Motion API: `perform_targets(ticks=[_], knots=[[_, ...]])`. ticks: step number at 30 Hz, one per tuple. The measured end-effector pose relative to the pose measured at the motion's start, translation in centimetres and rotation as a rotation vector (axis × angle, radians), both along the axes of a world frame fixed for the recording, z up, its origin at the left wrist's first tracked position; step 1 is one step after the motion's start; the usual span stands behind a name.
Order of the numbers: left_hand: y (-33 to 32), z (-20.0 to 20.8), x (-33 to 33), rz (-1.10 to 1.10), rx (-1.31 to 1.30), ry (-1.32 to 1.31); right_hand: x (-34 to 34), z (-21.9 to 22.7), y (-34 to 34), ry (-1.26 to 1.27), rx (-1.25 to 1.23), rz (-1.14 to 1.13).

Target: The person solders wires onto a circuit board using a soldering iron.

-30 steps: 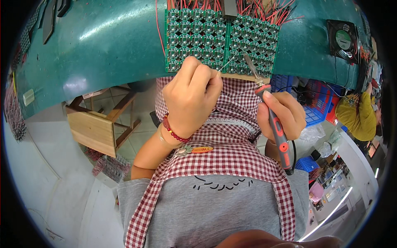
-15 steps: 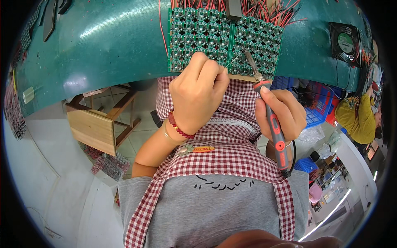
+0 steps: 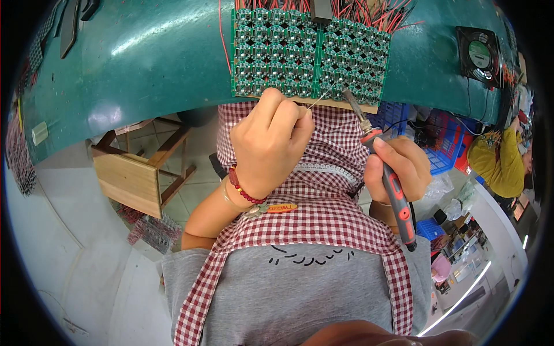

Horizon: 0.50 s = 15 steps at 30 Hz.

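Observation:
My right hand is wrapped round a grey and red soldering iron, its tip pointing up at the lower rows of the right-hand circuit board panel. Pinched in my left hand is a thin, shiny solder wire, which slants up toward that same panel, its end close to the iron's tip. A second green panel of small boards lies alongside on the left. Both panels rest on a wooden board whose edge shows at the front. Whether the iron touches a board I cannot tell.
Red and black wires bunch behind the panels, where a dark block sits across their back edge. A black fan stands at the right of the green table. Below are a wooden stool and blue crates.
Both hands have come down a little toward me; the left one also shifted slightly left. The iron's tip has moved from the panel's middle rows to its lower rows.

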<state>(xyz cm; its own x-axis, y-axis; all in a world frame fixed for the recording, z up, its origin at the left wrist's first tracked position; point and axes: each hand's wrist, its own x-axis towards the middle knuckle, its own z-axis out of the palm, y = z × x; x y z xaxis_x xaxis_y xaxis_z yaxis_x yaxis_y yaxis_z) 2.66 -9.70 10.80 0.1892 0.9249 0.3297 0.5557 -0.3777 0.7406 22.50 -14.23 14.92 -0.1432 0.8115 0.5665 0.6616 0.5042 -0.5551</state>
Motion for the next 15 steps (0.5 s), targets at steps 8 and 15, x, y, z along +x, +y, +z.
perform_targets(ticks=[8,15], knots=[[0.0,-0.7,0.3,-0.006,0.002,-0.011,-0.2,-1.0,-0.1,-0.018,-0.008,0.002],[0.3,-1.3,0.9,-0.002,0.052,-0.007,-0.8,-0.4,-0.7,-0.076,-0.092,0.008]])
